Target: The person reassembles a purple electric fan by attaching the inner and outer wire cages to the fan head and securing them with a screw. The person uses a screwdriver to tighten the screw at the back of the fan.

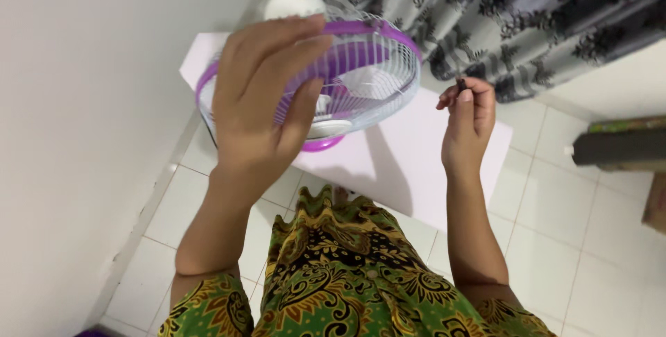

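a bare wall (83, 136) fills the left. next comes the left hand (260, 94), fingers spread flat over the front grille of a small fan (361, 73) with a purple rim; it presses on the wires and clamps nothing. the fan stands tilted near the far left corner of the white counter (416, 170), its white motor cap (295, 0) toward the wall. right of the fan, over the counter's right part and apart from the grille, the right hand (468, 118) pinches a small dark bit (461, 83) between thumb and fingertips; what the bit is cannot be told. as a judgement, the step goes best if the left hand bears on the rim, not the thin wires, so the fan stays steady, and the pinch stays firm so the bit does not drop to the tiled floor (590, 240). a patterned curtain (520, 18) hangs behind.
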